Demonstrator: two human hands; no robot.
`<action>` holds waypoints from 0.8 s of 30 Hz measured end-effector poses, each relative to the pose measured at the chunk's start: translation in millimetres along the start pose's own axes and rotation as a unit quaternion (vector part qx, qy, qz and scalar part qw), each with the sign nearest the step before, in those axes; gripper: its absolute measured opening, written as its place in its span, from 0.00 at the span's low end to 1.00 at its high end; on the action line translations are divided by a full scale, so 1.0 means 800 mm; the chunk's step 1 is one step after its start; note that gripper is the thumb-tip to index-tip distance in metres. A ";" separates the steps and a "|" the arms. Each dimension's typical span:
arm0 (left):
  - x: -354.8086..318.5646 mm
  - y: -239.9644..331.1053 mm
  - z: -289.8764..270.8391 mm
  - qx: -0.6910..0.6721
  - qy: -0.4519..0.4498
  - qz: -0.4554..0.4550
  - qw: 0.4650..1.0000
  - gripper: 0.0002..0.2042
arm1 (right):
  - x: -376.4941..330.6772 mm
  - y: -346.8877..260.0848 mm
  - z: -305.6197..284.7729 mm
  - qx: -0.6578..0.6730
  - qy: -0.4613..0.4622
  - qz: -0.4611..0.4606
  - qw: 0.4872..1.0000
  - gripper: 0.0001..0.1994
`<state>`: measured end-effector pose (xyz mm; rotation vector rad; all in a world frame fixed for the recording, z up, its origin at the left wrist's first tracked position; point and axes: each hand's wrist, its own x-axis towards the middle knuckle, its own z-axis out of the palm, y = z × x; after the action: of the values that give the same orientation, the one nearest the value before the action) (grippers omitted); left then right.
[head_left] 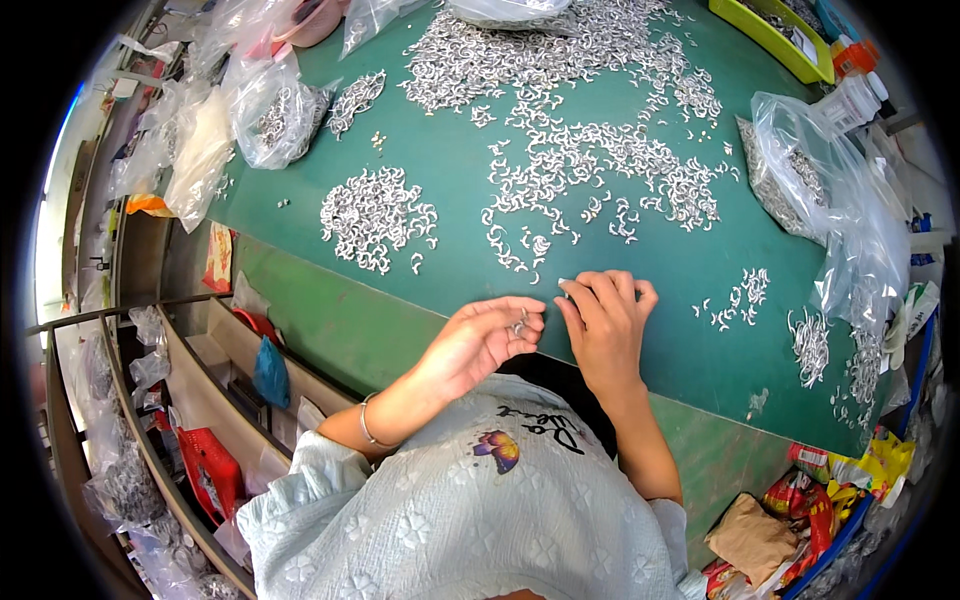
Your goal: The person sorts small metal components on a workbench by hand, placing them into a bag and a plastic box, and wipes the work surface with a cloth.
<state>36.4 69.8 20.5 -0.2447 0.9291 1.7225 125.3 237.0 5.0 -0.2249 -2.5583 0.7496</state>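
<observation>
My left hand [478, 350] is turned palm-up near the table's front edge, its fingers curled around a few small silver crescent-shaped pieces [519, 324]. Just to its right, my right hand [608, 330] has thumb and forefinger pinched close together; a tiny bit of something pale shows at the tips, too small to name. In front of both hands, loose crescent pieces [600, 165] spread over the green tabletop [450, 180]. A rounded heap of the same pieces [375, 220] lies to the left, and a small scatter [738, 300] lies to the right.
A large pile of crescents [490, 65] covers the far side. Clear plastic bags with pieces stand at left [275, 115] and right [800, 180]. At the far right are a yellow-green tray [785, 45] and a white bottle [850, 103]. Shelving [215, 420] holds bags below left.
</observation>
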 end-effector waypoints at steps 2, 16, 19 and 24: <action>0.000 -0.003 0.002 0.004 -0.005 0.003 1.000 0.12 | 0.002 0.000 0.000 -0.002 0.004 -0.004 1.000 0.11; 0.005 -0.009 0.030 -0.080 -0.023 0.059 0.995 0.15 | 0.014 -0.016 -0.016 0.125 -0.007 -0.039 0.991 0.07; 0.003 0.001 0.008 0.028 0.013 0.119 0.992 0.14 | 0.021 -0.011 -0.022 0.114 0.000 -0.015 0.993 0.09; 0.000 0.066 -0.029 0.312 0.216 0.381 0.843 0.12 | 0.019 0.011 -0.025 0.059 0.004 0.020 0.998 0.12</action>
<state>-17.0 49.2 29.3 0.2224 2.0769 1.9679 121.7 258.2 20.5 -0.2409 -2.4981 0.9098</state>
